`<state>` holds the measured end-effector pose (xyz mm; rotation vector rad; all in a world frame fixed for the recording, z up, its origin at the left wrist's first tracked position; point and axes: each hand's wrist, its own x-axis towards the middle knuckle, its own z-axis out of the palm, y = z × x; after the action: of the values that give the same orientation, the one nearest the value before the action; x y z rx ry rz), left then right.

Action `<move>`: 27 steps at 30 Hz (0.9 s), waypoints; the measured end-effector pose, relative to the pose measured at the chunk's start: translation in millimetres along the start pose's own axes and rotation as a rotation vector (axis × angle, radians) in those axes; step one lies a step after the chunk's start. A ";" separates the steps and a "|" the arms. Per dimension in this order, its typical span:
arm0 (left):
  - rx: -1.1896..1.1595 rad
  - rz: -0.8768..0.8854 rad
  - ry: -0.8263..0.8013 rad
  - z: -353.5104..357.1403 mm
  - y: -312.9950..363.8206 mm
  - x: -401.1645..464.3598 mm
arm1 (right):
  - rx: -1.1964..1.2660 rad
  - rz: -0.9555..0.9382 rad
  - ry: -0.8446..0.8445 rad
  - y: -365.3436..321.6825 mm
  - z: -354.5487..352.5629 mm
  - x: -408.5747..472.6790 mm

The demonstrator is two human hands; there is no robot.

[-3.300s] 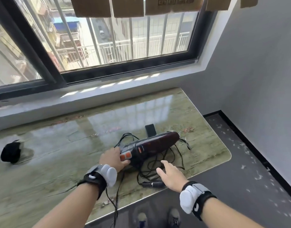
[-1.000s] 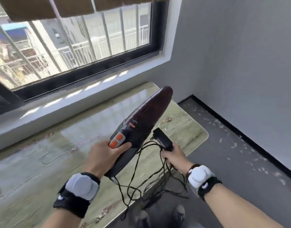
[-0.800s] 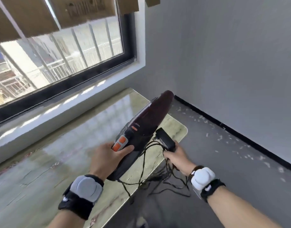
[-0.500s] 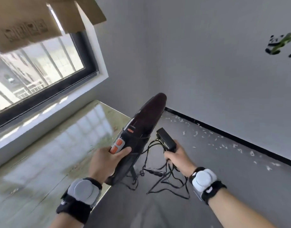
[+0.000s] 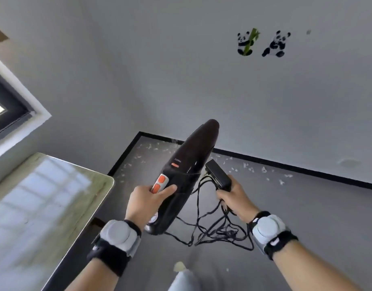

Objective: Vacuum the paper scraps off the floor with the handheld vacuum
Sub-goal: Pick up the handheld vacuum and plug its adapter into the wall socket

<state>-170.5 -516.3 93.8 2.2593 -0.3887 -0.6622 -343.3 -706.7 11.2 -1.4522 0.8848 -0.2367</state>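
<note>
Floor [image 5: 307,217] open; left hand [image 5: 146,201] grips vacuum [image 5: 189,171] (table [image 5: 54,206] leftward).

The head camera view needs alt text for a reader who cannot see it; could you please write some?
A left hand grips a dark handheld vacuum, and a right hand holds its black power adapter with tangled cord. White paper scraps litter the grey floor.

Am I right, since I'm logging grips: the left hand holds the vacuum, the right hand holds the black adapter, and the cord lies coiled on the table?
Not quite. The head view shows the left hand holding the vacuum and the right hand holding the adapter, but the cord hangs in loops below the hands, over the floor, not coiled on the table.
</note>
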 end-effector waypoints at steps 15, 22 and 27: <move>0.096 0.176 -0.439 216.4 165.1 67.3 | 0.130 0.119 0.392 23.2 -229.9 6.9; 0.106 0.180 -0.518 298.4 215.5 58.8 | 0.192 0.163 0.493 38.1 -313.7 5.8; 0.162 0.152 -0.498 363.5 238.5 42.0 | 0.251 0.173 0.465 67.5 -388.7 3.4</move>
<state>-359.8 -905.7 36.6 2.1649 -0.8731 -1.1476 -615.6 -991.8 -3.9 -1.0943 1.3003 -0.5496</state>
